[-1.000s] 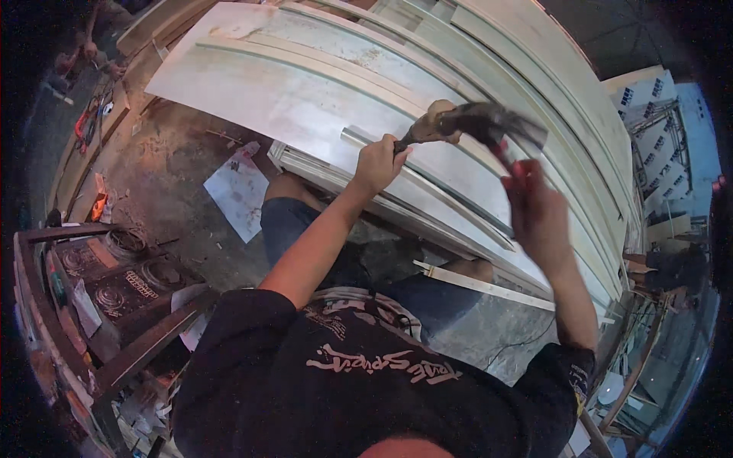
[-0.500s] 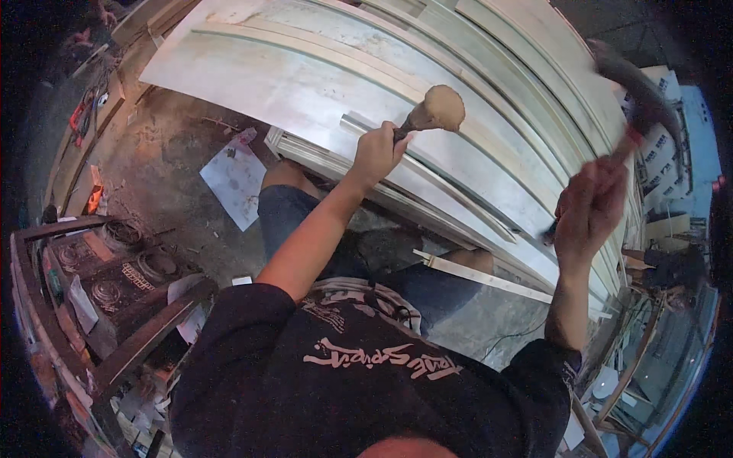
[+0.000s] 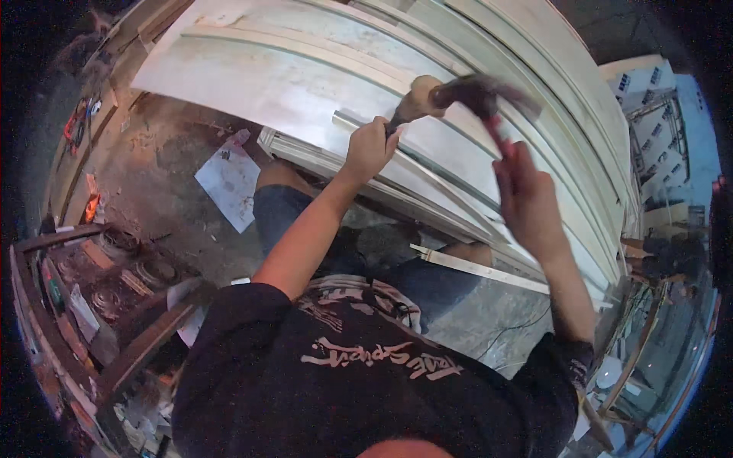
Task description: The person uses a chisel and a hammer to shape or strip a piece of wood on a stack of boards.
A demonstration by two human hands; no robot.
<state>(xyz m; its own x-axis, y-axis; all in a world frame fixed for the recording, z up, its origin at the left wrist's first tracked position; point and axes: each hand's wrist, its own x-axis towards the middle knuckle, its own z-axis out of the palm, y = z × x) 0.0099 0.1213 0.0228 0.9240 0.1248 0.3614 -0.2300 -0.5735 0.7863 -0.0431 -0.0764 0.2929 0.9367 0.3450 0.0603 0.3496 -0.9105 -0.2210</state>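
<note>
My left hand (image 3: 369, 149) is closed round the dark handle of a mallet-like tool (image 3: 416, 104) with a rounded tan head, held above the boards. In my right hand (image 3: 528, 200) is a claw hammer (image 3: 475, 93) with a dark head and reddish handle, slightly blurred by motion. One end of the hammer's head meets or overlaps the tan head; whether they touch I cannot tell. Below both hands lies a stack of pale boards and long strips (image 3: 252, 76). A grey metallic strip (image 3: 347, 120) sticks out near my left hand.
A narrow pale wooden strip (image 3: 481, 269) crosses near my legs. On the floor lies a white sheet (image 3: 227, 182). A dark rack with coiled rolls (image 3: 156, 271) stands at the left. Printed white sheeting (image 3: 649, 114) is at the far right.
My right hand has swung the hammer left, from the far right edge of the boards to the tan head. My left hand has shifted only slightly, still gripping the handle.
</note>
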